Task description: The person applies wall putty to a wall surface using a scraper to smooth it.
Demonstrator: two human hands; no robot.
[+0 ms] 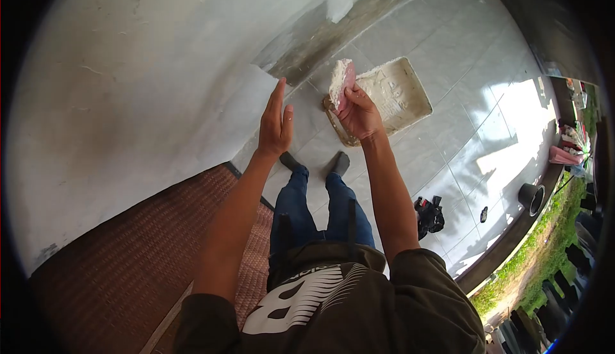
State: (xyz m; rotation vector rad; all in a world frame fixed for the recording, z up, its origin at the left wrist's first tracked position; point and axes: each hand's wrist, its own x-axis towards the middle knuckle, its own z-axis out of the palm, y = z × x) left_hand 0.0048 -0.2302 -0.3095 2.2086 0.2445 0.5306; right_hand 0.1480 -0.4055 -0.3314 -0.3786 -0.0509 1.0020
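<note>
In my right hand (360, 112) I hold a pink sponge (346, 85) whose left side is caked in white paste. Below and behind that hand, a rectangular tray (419, 92) smeared with the same white paste lies on the tiled floor. My left hand (276, 126) is raised near the wall (160, 72), with its fingers straight, the thumb apart and nothing held. White coating covers much of the wall, while a grey-brown strip along its base looks bare or thinly coated.
A woven red-brown mat (141, 258) lies at the lower left beside the wall. On the floor at the right are a black bundle (429, 217), a small dark item (483, 214) and a dark bucket (531, 198). Grass (544, 271) shows past the floor's edge.
</note>
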